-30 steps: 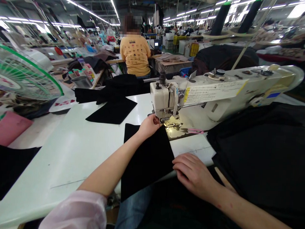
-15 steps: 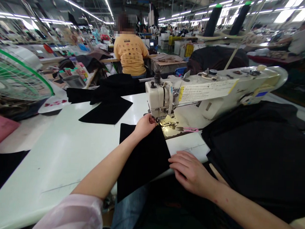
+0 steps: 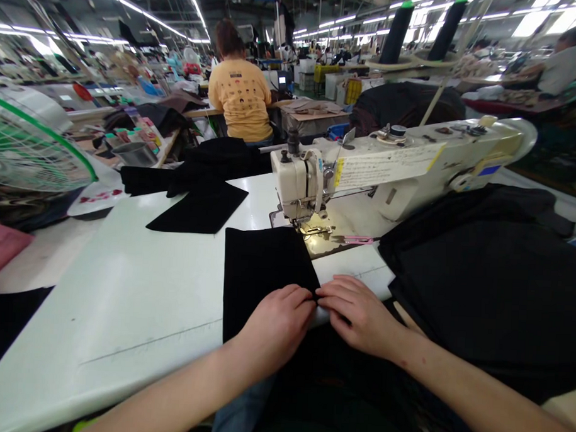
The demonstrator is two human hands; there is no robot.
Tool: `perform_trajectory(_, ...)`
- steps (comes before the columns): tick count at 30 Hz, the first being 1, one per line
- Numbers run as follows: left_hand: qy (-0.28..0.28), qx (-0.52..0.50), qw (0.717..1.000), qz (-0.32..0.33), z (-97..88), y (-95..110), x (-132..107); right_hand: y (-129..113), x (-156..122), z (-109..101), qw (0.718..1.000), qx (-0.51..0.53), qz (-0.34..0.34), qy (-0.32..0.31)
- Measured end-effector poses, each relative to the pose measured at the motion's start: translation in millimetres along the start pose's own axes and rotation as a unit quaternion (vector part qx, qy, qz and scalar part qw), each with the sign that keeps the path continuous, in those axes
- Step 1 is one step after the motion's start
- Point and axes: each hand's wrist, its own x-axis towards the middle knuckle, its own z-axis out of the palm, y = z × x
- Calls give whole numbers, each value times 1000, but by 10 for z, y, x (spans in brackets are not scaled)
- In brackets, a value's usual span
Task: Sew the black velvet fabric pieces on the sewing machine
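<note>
A black fabric piece (image 3: 262, 259) lies flat on the white table, its far edge at the needle area of the sewing machine (image 3: 298, 191). My left hand (image 3: 284, 317) is closed on the right edge of this piece, close to the table's front edge. My right hand (image 3: 355, 310) meets it there, fingertips pinching the same edge from the right. The two hands' fingertips nearly touch. Below them the fabric hangs over the table's front edge, and its lower part is partly hidden by my left hand and forearm.
Pink-handled thread snips (image 3: 358, 240) lie beside the needle plate. A stack of black fabric (image 3: 484, 286) fills the right side. More black pieces (image 3: 198, 206) lie at the back left, near a green fan (image 3: 40, 144). A person in a yellow shirt (image 3: 240, 101) sits ahead.
My left hand has come back from beside the needle toward me, down to the fabric's right edge by my right hand. My right hand has stayed nearly in place.
</note>
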Motion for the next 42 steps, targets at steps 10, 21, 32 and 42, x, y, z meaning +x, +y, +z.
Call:
perform_trajectory(10,-18,94,994,49,69,-167,-44,4,96,-31,999,-4,18,-27)
perform_trajectory(21,11,84,996,31,7,-428,125,168,329,14,996,-47,51,-48)
perform_trajectory(32,8,68,998,19,-83,-715,334,390,641,95,992,-88,72,-53)
perform_trajectory(42,27,61,998,-1,-124,-979,519,570,880,183,986,-126,90,-58)
